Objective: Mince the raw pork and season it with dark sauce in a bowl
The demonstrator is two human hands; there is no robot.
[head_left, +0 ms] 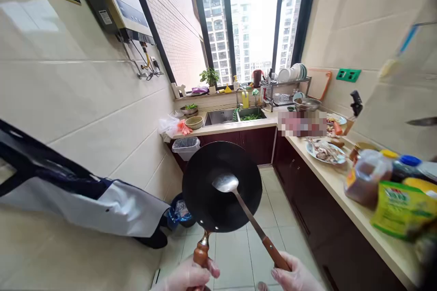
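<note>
A black wok point(211, 159) is held up over the floor in the middle of the view, with nothing visible in it but the ladle's head. My left hand point(193, 275), in a clear glove, is closed around its wooden handle. At the lower right my right hand point(297, 275), also gloved, grips the wooden end of a metal ladle point(226, 183). The ladle's bowl lies over the inside of the wok, its shaft slanting down to the right.
A double sink point(221, 117) with greens stands below the window. Along the right counter point(355, 191) are a plate of food point(326, 151), jars and a green-yellow packet point(399, 209). Bins point(186, 145) stand at left; a grey apron point(129, 209) hangs on the left wall.
</note>
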